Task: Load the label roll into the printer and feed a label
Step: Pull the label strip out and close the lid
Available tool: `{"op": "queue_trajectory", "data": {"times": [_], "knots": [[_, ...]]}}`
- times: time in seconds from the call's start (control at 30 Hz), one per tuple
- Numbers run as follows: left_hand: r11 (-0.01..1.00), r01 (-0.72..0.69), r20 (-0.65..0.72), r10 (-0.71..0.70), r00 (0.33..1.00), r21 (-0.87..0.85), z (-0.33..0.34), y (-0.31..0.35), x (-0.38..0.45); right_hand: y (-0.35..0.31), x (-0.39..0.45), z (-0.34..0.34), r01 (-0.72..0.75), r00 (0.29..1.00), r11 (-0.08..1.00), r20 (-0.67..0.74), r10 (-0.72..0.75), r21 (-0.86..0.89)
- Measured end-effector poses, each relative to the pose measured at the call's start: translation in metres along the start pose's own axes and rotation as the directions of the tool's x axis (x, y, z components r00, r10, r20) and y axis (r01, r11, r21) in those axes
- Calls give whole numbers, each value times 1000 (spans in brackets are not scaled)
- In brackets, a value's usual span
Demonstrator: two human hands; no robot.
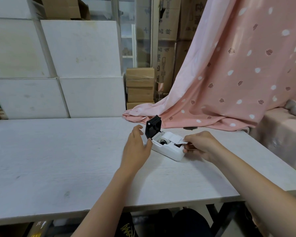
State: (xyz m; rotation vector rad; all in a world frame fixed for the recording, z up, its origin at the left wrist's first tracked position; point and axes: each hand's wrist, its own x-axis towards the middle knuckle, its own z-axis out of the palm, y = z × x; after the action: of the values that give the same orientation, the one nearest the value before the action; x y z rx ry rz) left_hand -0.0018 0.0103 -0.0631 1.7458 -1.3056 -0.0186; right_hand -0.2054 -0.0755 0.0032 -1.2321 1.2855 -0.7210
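White paper roll point(167, 136) seated in open printer point(167, 151), centre frame, lid point(153, 128) up. Right hand point(201, 144) pinching the loose label end point(182, 142); left hand point(138, 144) open, steadying printer's side. Likely light, thin, easily creased; best held by the edges.
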Motion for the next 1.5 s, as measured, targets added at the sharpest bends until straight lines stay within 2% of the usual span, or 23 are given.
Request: {"op": "queue_trajectory", "data": {"times": [0.3,0.43,0.77,1.0,1.33,1.5], "knots": [[1000,-3,118,2,993,9,1,-1,-1,16,2,-9,2,997,983,72,-16,186],[999,-48,161,51,986,-20,1,-1,-1,22,0,-11,16,992,970,114,-45,244],[990,-126,172,136,976,-64,0,3,-2,25,-7,-22,81,976,956,172,-133,281],[985,-169,196,174,965,-39,0,5,-5,27,-8,-27,79,978,941,158,-137,329],[928,-348,268,304,914,135,8,1,-5,35,-11,-30,107,993,980,38,-115,167],[924,-352,280,302,911,150,7,0,-5,34,-15,-35,83,996,975,15,-89,206]]}}
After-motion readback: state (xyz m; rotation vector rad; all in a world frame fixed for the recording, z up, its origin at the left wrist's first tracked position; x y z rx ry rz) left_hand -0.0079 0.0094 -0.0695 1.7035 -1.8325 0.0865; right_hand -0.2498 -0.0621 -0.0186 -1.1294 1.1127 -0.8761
